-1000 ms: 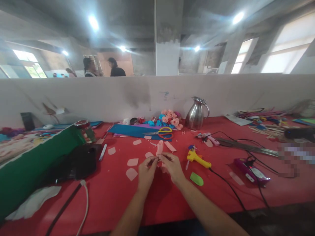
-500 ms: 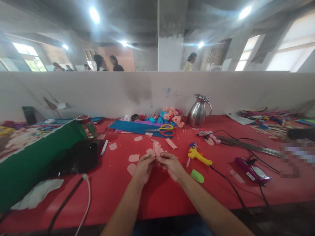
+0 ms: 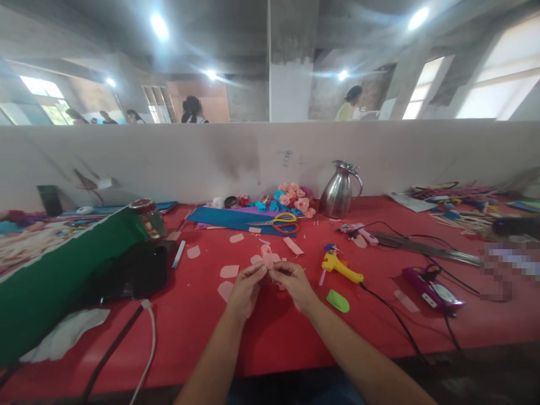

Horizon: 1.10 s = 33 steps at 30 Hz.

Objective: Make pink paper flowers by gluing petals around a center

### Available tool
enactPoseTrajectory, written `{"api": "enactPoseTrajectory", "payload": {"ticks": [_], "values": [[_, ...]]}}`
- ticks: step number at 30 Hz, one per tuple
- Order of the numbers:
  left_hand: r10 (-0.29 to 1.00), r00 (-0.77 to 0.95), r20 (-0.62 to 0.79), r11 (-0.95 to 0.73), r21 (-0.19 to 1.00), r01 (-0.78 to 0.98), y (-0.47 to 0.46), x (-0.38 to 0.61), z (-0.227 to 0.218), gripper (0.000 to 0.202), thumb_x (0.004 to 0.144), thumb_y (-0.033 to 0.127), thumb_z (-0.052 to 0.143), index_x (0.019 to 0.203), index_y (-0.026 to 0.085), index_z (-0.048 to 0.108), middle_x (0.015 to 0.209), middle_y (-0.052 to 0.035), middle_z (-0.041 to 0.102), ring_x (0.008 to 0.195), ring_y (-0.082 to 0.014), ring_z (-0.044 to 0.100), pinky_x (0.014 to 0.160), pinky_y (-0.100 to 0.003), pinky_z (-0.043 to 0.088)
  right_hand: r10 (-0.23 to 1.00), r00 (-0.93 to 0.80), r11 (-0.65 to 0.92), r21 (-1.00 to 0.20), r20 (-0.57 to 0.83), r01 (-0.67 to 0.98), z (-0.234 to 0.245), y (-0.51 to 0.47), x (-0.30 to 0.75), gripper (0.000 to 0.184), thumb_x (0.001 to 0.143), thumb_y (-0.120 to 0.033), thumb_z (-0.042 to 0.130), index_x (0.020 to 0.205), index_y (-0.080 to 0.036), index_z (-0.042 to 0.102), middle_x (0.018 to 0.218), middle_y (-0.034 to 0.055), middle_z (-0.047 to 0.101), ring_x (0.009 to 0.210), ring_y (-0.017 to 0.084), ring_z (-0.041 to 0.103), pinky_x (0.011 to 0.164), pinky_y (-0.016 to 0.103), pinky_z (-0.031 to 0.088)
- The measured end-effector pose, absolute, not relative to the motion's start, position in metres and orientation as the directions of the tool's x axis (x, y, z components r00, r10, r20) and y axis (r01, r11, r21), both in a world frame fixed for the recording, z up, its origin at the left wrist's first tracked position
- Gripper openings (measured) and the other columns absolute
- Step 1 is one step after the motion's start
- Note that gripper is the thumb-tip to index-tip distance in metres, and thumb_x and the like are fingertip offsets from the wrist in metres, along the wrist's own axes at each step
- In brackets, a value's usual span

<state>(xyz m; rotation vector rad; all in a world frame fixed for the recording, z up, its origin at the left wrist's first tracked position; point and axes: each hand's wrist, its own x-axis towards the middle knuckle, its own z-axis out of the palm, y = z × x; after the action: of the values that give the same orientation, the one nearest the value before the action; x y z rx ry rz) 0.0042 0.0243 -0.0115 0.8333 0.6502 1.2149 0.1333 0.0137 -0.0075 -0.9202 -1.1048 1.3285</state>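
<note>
Yellow-clad person point(image 3: 345, 112) moved right; hands point(image 3: 246, 288) pinch bud point(image 3: 267, 255) between petals point(image 3: 229, 271), glue gun point(image 3: 343, 270).

Both bare forearms point(image 3: 214, 351) reach forward and inward; the left hand point(image 3: 246, 289) and the right hand point(image 3: 296, 286) are close together, each making a pinch.

From my remote seat I see a red table point(image 3: 278, 349) carrying scattered pink cut pieces point(image 3: 229, 271), a yellow glue gun point(image 3: 345, 270), a rounded green piece point(image 3: 338, 301), a purple box point(image 3: 432, 291) and a steel jug point(image 3: 338, 192)
</note>
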Motion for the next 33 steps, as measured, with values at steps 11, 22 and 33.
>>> {"api": "enactPoseTrajectory", "payload": {"ticks": [11,22,33], "values": [[0.956,0.291,0.046,0.109,0.862,-0.495,0.020,0.004,-0.006,0.016,0.063,0.023,0.075,0.078,0.017,0.072,0.083,-0.0062,0.072,0.082,-0.0188,0.064,0.081,-0.031,0.047,0.982,-0.073,0.149,-0.957,0.172,-0.247,-0.008,0.016,0.135,0.020,0.061,-0.038,0.072,0.062,-0.019,0.066,0.057,-0.0029,0.053,0.054,0.010,0.044,0.052,0.023,0.035],[0.970,0.234,0.065,0.028,0.926,-0.376,0.019,0.003,-0.007,0.017,0.059,0.028,0.076,0.073,0.018,0.073,0.079,-0.0056,0.071,0.082,-0.0198,0.063,0.083,-0.033,0.046,0.969,-0.059,0.230,-0.964,0.239,-0.131,-0.016,0.019,0.136,0.022,0.067,-0.042,0.067,0.066,-0.020,0.067,0.054,-0.0022,0.051,0.051,0.011,0.045,0.047,0.023,0.034],[0.973,0.181,0.145,-0.100,0.966,-0.237,0.021,0.006,-0.012,0.024,0.068,0.031,0.070,0.087,0.016,0.073,0.085,-0.0071,0.070,0.083,-0.0204,0.061,0.083,-0.033,0.045,0.950,-0.018,0.309,-0.946,0.312,-0.099,-0.019,0.020,0.132,0.021,0.071,-0.040,0.065,0.076,-0.022,0.072,0.066,0.0001,0.060,0.055,0.012,0.049,0.050,0.023,0.038]]}}
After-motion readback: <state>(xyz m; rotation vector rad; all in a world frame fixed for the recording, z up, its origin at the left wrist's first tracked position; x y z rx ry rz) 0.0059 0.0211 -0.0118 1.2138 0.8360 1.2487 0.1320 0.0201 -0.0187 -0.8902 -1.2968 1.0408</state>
